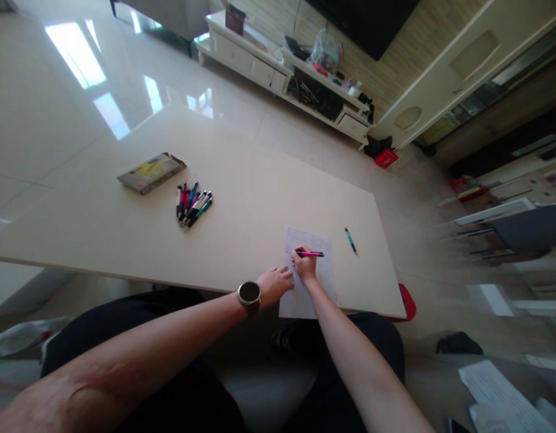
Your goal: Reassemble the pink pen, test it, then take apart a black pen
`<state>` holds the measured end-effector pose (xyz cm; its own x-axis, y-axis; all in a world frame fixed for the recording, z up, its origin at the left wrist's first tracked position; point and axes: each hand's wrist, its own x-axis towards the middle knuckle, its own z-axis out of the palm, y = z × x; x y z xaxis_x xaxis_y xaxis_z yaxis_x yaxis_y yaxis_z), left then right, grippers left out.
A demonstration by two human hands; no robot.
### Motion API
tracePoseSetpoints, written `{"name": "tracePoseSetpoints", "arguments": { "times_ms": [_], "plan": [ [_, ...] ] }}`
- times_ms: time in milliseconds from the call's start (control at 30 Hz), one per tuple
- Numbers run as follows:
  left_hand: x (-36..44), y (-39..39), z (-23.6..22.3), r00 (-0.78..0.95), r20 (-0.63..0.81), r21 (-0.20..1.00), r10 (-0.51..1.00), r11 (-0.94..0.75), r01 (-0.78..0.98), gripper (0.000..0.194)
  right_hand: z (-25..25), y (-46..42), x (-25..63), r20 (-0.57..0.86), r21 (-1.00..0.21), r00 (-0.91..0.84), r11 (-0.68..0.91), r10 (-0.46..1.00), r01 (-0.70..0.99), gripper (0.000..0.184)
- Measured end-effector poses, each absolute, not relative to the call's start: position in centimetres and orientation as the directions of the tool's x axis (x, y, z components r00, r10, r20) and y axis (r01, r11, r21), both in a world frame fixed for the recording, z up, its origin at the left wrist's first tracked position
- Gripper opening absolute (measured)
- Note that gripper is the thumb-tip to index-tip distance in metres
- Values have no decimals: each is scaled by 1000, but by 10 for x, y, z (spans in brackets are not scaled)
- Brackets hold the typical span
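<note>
My right hand (304,263) is closed round a pink pen (315,254), its tip end down at a sheet of lined paper (324,273). Faint writing shows on the sheet, though I cannot read it. My left hand (277,284), below a wristwatch (249,293), lies flat with fingers stretched over the paper's left edge. To the right of the sheet a green pen (351,241) rests alone on the table. Farther left sits a bunch of several pens (193,206) in mixed colours, beside a flat grey and yellow box (152,172).
The pale table (260,198) ends just in front of my legs, and the paper overhangs its near edge. Part of a red object (407,302) sticks out past the right corner. Beyond the table stands a white TV cabinet (242,54). More papers (503,391) lie at lower right.
</note>
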<state>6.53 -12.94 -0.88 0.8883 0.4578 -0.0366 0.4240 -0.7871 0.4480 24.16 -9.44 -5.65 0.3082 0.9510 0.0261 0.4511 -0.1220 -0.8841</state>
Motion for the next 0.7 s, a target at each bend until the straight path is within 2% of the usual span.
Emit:
{"name": "tracePoseSetpoints", "arguments": {
  "times_ms": [267,467,600,700],
  "plan": [
    [65,-130,-3,888,-47,454,458,-782,428,28,-55,-93,240,78,-863,283,-77,956,499,12],
    [67,-129,-2,889,-42,459,456,-782,423,26,-53,-93,239,55,-897,324,-96,944,430,10],
    [66,-129,-1,889,-41,447,455,-788,424,27,-54,-93,240,-18,-941,389,-148,921,305,19],
    [66,-129,-1,889,-47,453,456,-783,426,28,-54,-89,240,-72,-962,433,-177,899,207,35]
  ]
}}
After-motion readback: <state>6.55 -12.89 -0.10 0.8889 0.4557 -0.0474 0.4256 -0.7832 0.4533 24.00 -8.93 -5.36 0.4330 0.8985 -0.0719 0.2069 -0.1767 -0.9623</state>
